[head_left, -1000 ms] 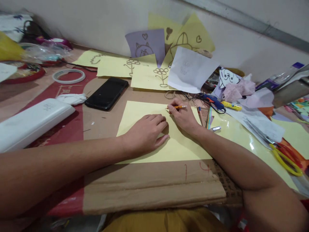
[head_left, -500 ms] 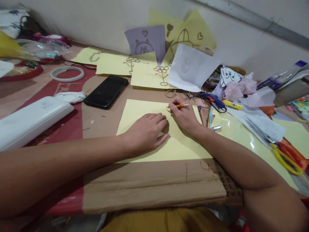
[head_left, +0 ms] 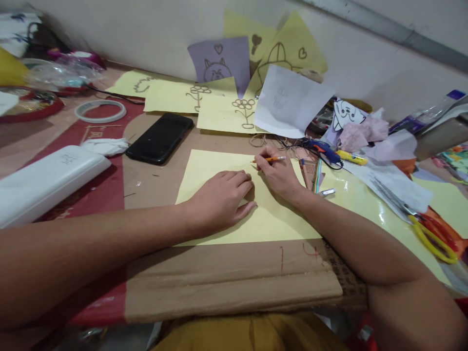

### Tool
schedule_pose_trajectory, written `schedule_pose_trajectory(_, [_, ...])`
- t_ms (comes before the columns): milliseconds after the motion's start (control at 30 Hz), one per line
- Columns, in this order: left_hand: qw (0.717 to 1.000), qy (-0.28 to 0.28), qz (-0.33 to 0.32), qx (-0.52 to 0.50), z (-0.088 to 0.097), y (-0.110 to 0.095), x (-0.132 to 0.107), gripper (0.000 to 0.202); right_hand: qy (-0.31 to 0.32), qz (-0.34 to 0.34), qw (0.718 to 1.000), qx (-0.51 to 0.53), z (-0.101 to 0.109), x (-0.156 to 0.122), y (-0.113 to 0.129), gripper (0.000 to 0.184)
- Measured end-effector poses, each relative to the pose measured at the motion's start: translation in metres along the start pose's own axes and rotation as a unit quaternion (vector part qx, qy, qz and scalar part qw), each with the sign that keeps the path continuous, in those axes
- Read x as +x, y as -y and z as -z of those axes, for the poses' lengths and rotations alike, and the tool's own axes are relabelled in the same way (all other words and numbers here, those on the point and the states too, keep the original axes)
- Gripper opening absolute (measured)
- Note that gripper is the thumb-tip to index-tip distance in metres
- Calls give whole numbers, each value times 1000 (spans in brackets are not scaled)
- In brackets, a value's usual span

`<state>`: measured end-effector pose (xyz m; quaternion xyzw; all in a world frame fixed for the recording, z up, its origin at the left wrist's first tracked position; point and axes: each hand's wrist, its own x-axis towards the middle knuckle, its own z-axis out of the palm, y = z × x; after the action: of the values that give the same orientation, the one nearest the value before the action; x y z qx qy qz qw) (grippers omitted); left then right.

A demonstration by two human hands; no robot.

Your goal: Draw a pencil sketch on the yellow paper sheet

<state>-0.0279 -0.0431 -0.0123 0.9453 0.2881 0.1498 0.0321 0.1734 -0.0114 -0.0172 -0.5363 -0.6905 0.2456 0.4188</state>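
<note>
A yellow sheet of paper (head_left: 212, 234) lies on the cardboard in front of me. My left hand (head_left: 224, 200) rests on it, palm down, with the thumb apart from the fingers. My right hand (head_left: 276, 170) pinches an orange pencil (head_left: 274, 159) near the sheet's top edge. The pencil lies nearly level and its tip points left over the paper. I cannot make out any mark on this sheet. Just behind it are yellow sheets with a drawn flower (head_left: 244, 112) and a white sheet (head_left: 288, 105) with a faint sketch.
A black phone (head_left: 161, 139), a roll of tape (head_left: 100, 111) and a white oblong case (head_left: 54, 180) lie to the left. On the right are a blue glue gun (head_left: 321, 150), a yellow marker (head_left: 351, 158), a sharpener (head_left: 328, 192) and scissors (head_left: 433, 239). Drawings lean against the wall (head_left: 146, 34).
Almost nothing differs. Both hands and the pencil hold their places on the paper, and the whole view has shifted very slightly.
</note>
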Motion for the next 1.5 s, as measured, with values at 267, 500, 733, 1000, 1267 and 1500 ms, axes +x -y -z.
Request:
schedule_pose_trajectory(267, [1000, -9, -6, 4, -1, 0, 0, 30, 4, -5, 1000, 10, 0, 0, 2, 21])
schedule_pose_trajectory(500, [999, -26, -16, 8, -2, 0, -1, 31, 4, -7, 1000, 10, -1, 0, 0, 21])
schedule_pose_trajectory(733, [999, -24, -17, 18, -2, -1, -1, 30, 4, -2, 1000, 8, 0, 0, 0, 21])
schedule_pose_trajectory(1000, [998, -14, -15, 57, 5, -3, -1, 27, 5, -4, 1000, -5, 1, -1, 2, 21])
schedule_pose_trajectory(1267, [994, 8, -31, 109, 6, -9, -5, 40, 0, 0, 1000, 2, -1, -1, 0, 21])
schedule_pose_trajectory(1500, [994, 5, -27, 104, 8, -15, -11, 41, 2, -3, 1000, 5, -1, 0, 1, 22])
